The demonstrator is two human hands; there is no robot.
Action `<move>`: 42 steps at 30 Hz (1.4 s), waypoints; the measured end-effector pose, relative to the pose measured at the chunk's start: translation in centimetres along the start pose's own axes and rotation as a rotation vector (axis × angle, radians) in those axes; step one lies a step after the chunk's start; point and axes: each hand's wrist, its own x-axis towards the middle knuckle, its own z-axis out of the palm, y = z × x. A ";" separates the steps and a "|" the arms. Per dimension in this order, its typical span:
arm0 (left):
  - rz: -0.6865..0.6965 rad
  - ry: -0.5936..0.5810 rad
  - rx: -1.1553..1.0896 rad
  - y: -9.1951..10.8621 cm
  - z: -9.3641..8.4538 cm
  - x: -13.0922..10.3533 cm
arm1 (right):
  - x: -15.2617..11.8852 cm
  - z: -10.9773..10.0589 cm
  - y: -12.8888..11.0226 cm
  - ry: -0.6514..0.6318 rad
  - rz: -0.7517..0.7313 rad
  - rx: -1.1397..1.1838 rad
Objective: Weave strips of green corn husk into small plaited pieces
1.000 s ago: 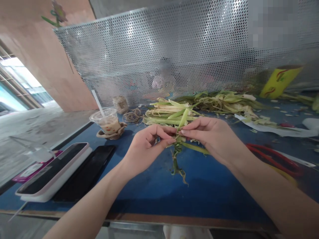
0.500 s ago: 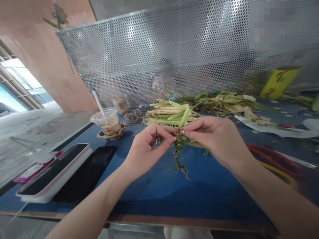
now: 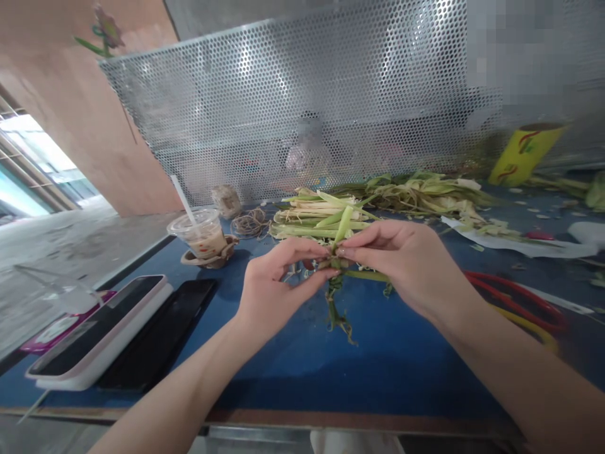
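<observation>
Over the front middle of the blue table, both my hands hold a knotted green plant strip [image 3: 336,284], with dry curled ends hanging below and a pale green leaf blade [image 3: 343,224] rising above. My right hand [image 3: 401,258] pinches it at the base of that blade between thumb and fingertips. From the other side my left hand [image 3: 271,284] grips it, thumb lower and fingers higher, closed around the knotted part. A thin green strand [image 3: 368,275] runs rightward under my right hand. Just behind lies a bundle of pale green stalks [image 3: 312,217].
On the left are an iced drink cup [image 3: 201,236] in a cardboard holder, a white-edged case [image 3: 104,328] and a black phone [image 3: 163,334]. Twine [image 3: 250,223], leaf scraps [image 3: 425,195] and a yellow tube [image 3: 524,154] lie farther back. Red looped handles [image 3: 515,296] sit right.
My left thumb and fingers have spread slightly apart around the knotted part. My right hand keeps its pinch. The view has shifted a little.
</observation>
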 end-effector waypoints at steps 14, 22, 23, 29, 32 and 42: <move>0.022 -0.080 0.013 0.0 -0.4 0.3 | 0.3 0.0 -0.3 0.006 0.039 0.053; -0.052 -0.136 -0.065 0.2 -0.6 0.5 | 0.4 -0.4 0.1 -0.007 0.024 0.074; -0.067 -0.124 -0.099 0.2 -0.5 0.5 | 0.4 -0.4 0.2 -0.005 0.014 0.075; -0.174 -0.023 -0.278 0.6 0.1 0.4 | 0.2 -0.8 0.0 0.041 -0.029 0.002; -0.176 -0.007 -0.285 0.8 0.2 0.4 | 0.0 -0.7 -0.5 0.030 -0.030 -0.050; -0.095 -0.064 -0.170 0.6 -0.6 0.5 | -0.5 -0.9 -1.1 0.082 -0.081 -0.153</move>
